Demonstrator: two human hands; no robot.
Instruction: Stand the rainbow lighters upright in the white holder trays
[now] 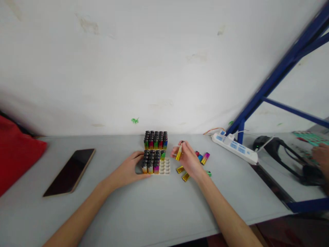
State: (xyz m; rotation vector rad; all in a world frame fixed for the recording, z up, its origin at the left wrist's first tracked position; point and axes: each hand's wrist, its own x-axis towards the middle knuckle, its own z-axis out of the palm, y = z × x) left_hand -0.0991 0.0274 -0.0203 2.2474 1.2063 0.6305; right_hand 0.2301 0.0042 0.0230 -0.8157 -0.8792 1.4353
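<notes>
A white tray (165, 167) with round-edged slots holds rows of upright lighters (151, 161) with black tops. Its slots at the right front are bare. My left hand (132, 168) is wrapped round the tray's left side, thumb at the front, fingers partly hidden behind. To the right of the tray, my right hand (189, 158) pinches a gold-yellow lighter (179, 153) just above the table, its dark end up. Several loose lighters (205, 158), gold, purple, blue, red and green, lie under and around that hand.
A second block of upright lighters (155, 140) stands behind the tray. At left lie a dark phone (70, 172) and red cloth (19, 154). A power strip (235, 147), blue metal frame (269, 82) and black device (272, 144) are at right, near another person's hand (321, 154).
</notes>
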